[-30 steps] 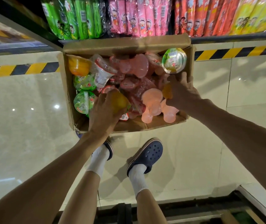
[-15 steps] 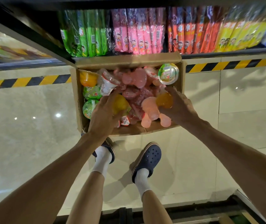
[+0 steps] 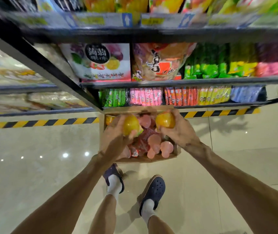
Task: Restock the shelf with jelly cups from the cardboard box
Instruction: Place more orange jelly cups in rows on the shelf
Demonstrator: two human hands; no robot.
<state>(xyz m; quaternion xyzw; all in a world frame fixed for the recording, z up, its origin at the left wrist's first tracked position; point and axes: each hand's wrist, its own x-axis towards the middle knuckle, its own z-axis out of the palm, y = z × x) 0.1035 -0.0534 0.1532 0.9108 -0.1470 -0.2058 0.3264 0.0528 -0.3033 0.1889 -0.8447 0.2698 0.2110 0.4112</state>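
Fingers: left hand (image 3: pixel 116 141) curled round yellow jelly cup (image 3: pixel 130 124) | right hand (image 3: pixel 179 130) round orange one (image 3: pixel 165 120) | over cardboard box (image 3: pixel 151 159)

The floor (image 3: pixel 33 174) is glossy pale tile with thin grout lines; ceiling lamps show on it as bright spots. A hazard stripe (image 3: pixel 42 123) in yellow and black runs across the floor along the foot of the rack (image 3: pixel 168 82). The rack is black metal with several tiers, and blurred price tags (image 3: pixel 126 20) line its upper edge. A diagonal black upright marks the rack's left corner; more stocked tiers lie left of it, blurred.
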